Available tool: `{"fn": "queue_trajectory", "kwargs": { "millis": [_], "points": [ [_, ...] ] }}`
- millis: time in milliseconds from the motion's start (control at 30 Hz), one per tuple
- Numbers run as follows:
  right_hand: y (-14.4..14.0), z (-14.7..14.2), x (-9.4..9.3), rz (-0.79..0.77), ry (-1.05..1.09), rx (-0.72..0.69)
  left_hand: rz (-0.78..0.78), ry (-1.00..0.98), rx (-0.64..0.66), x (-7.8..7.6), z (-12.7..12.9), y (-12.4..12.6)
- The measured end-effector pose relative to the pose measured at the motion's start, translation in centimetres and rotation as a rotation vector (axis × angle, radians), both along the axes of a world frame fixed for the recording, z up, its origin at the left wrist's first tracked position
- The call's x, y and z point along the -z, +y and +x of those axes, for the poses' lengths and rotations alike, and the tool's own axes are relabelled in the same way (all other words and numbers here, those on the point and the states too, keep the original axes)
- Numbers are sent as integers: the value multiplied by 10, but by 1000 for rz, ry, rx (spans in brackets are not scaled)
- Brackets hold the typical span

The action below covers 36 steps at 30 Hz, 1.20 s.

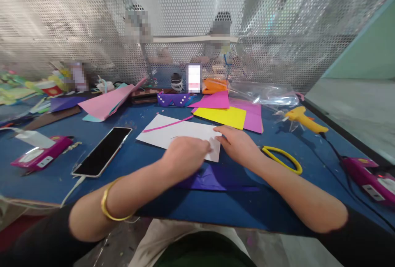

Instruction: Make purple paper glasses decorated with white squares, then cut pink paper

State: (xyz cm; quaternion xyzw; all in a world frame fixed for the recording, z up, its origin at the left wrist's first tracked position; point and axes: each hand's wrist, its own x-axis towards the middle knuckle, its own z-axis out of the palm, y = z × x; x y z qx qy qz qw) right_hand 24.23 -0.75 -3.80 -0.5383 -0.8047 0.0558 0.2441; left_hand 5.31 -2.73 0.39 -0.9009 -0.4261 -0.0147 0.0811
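White sheet [188, 129]: flat on the blue table [135, 114], directly ahead of the body, long side running left to right; narrow pink strip [169, 124] lying across the upper left part, far end at the upper edge.

Left hand [185, 156]: over the lower right half of the sheet, fingers curled, fingertips together near the right end; pinch or mere contact impossible to tell; gold bangle [105, 203] around the forearm. Right hand [239, 141]: at the right edge of the sheet, thumb and forefinger slightly apart, tips touching the upper right corner; firm grip impossible to tell.

Nearer the body, below the hands: purple sheet [210, 178], creased, partly in shadow. Beyond the white sheet: yellow sheet [224, 117], magenta sheet [214, 100] and lilac sheet [253, 119], overlapping; purple glasses-shaped piece [173, 99] to their left.

Left side: phone [103, 152], screen dark, white cable [74, 186] at the near end. Right side: yellow handle loop [285, 158] beside the right forearm, remainder hidden; yellow glue gun [304, 119] farther back, dark cord trailing toward a magenta power strip [370, 176].
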Motion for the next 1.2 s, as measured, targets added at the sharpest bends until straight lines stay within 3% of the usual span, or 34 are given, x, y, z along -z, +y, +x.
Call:
{"fn": "queue_trajectory", "kwargs": {
  "millis": [133, 267, 500, 600, 867, 933, 1100, 1200],
  "points": [
    [6, 4, 5, -7, 18, 32, -9, -61, -255, -9, -53, 38],
    [-3, 10, 5, 15, 13, 2, -104, -109, -312, 3, -84, 54],
    [-13, 5, -1, 65, -199, -175, -207, -345, -341, 29, -84, 55],
    [-17, 1, -1, 60, -310, -238, -256, -415, -376, 34, -87, 59],
    [-19, -9, 3, -72, -353, -303, -290, -463, -394, 41, -93, 65],
    [-18, -7, 1, -26, -343, -285, -299, -470, -395, 40, -92, 64],
    [-16, 6, -2, 106, -269, -87, -262, -540, -424, 34, -91, 63],
    [-16, 6, -1, 68, -208, -112, -179, -536, -425, 29, -94, 62]
  ]
}}
